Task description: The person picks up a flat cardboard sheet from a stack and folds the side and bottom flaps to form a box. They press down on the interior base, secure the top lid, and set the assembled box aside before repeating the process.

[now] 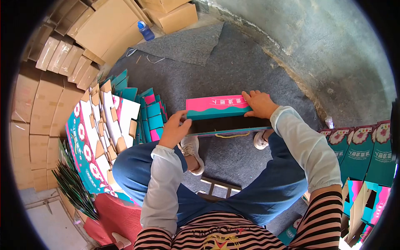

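A pink and teal cardboard carton (214, 109) with white lettering is held between my knees, its dark inside showing through the gap along the near side. A yellow cord handle (232, 135) hangs on the near wall. My left hand (173, 130) grips the carton's left end, thumb and fingers curled at the corner. At the right end, my right hand (260, 106) is closed over the pink panel, fingers on the far edge and thumb on the teal part.
Flattened printed cartons (106, 129) are stacked at my left. Finished-looking teal cartons (354, 152) stand at my right. Brown boxes (41, 104) line the left side. A blue bottle (146, 31) stands near a grey mat (179, 43). A concrete wall (325, 46) rises at right.
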A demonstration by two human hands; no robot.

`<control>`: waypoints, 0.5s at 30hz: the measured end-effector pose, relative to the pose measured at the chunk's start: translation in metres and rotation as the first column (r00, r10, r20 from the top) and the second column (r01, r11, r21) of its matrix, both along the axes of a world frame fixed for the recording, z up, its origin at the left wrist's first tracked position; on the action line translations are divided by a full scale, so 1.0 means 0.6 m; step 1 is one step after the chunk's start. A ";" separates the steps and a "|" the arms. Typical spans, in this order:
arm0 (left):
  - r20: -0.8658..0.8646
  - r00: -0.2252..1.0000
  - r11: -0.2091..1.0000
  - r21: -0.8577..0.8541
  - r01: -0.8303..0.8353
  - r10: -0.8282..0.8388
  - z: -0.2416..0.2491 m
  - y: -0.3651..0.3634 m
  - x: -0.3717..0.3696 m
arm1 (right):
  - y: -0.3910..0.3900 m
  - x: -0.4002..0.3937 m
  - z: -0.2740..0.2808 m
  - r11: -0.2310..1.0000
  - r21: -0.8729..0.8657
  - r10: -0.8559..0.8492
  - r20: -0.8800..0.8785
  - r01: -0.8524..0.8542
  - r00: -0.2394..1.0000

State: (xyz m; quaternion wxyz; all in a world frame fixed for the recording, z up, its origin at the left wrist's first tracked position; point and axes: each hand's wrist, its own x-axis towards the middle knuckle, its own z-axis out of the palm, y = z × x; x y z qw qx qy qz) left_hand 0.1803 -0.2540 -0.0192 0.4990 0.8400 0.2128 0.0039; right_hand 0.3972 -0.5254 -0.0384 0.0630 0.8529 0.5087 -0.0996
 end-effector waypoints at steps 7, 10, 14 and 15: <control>-0.168 0.904 0.881 0.212 0.423 -0.394 -0.010 0.000 0.050 | -0.003 -0.001 -0.009 1.000 0.029 0.004 0.047 -0.005 0.999; -0.223 0.896 0.807 0.392 0.443 -0.384 -0.031 0.000 0.060 | -0.002 0.000 -0.005 0.999 0.037 -0.002 0.038 0.000 0.999; -0.261 0.958 0.836 0.493 0.241 -0.122 -0.032 -0.019 0.049 | -0.004 0.001 -0.002 0.999 0.044 -0.010 0.007 0.009 1.000; -0.292 0.955 0.852 0.488 0.189 -0.044 -0.030 -0.021 0.048 | -0.001 0.001 0.000 0.999 0.042 -0.012 -0.005 0.012 1.000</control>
